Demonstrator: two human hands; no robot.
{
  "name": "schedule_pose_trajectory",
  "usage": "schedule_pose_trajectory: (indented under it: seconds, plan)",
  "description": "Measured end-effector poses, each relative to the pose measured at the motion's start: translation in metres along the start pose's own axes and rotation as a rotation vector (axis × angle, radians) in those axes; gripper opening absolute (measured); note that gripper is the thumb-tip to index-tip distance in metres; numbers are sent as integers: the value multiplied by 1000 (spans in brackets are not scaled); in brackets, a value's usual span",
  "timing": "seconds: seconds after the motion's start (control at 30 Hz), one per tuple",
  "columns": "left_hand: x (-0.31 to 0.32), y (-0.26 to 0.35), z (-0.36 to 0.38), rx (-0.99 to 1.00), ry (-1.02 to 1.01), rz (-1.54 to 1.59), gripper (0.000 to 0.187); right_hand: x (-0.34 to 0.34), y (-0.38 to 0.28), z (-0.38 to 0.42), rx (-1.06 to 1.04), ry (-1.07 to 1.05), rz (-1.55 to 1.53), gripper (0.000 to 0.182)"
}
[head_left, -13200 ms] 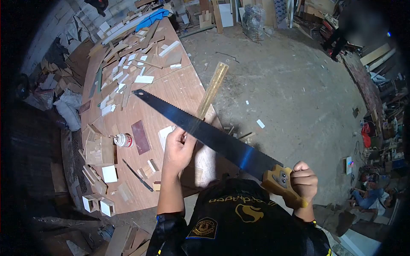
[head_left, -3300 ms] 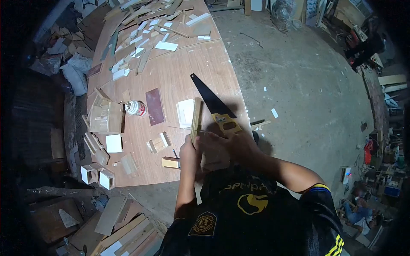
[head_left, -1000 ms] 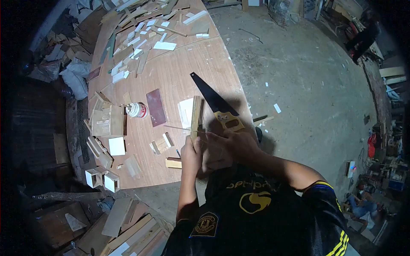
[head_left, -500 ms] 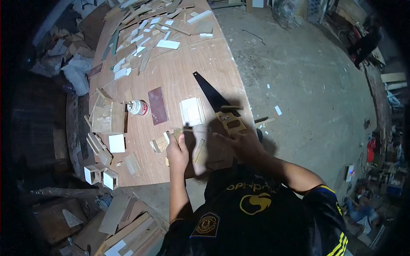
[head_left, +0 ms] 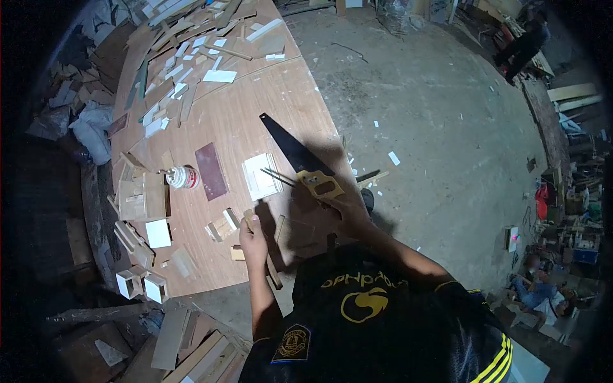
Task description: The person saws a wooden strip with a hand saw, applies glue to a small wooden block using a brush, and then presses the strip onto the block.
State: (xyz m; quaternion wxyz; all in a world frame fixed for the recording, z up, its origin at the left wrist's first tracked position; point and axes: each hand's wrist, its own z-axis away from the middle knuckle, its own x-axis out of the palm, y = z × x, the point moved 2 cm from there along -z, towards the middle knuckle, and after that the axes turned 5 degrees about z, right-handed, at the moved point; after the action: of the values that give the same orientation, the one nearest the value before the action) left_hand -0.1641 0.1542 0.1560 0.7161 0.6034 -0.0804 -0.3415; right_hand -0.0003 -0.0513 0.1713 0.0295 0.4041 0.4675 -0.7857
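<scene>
My left hand (head_left: 253, 244) is closed around a small wooden piece (head_left: 249, 218), held near the front of the table. My right hand (head_left: 348, 216) is closed at the handle of a handsaw (head_left: 295, 152), whose dark blade points away to the upper left; the fingers are partly hidden. Thin dark strips (head_left: 278, 177) show between the saw handle and a stack of white-faced boards (head_left: 260, 179). Small wooden blocks (head_left: 223, 225) lie just left of my left hand. Another wooden strip (head_left: 273, 271) lies by the table's front edge.
A white jar (head_left: 183, 177) stands beside a maroon board (head_left: 211, 171). Wooden boxes (head_left: 142, 196) line the left side. Many offcuts (head_left: 220, 76) cover the far end of the table (head_left: 255, 102). Scraps lie on the floor to the right; people (head_left: 539, 297) are in the background.
My view has shifted, so the table appears further left and lower. My right hand and the saw handle have risen slightly relative to the boards. My left hand still holds the wooden piece.
</scene>
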Motion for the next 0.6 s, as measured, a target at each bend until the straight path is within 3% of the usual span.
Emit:
schedule_pose_trajectory:
  seconds: [0.1, 0.23, 0.3, 0.57, 0.6]
  plan:
    - [17, 9, -2, -36, -102, 1, 31, 1, 10, 2, -97, 49, -86, 42]
    - [40, -8, -9, 118, -153, 32, 31, -5, 14, 15, 39, -64, -86, 42]
    - [47, 21, 1, -157, -304, 275, 36, 3, 28, 19, -35, -50, -162, 42]
    - [80, 26, -2, -107, -328, 136, 43, 8, 69, 38, -12, 36, -289, 49]
    - [84, 5, -13, 18, -309, 5, 42, 8, 77, 41, 11, 52, -291, 46]
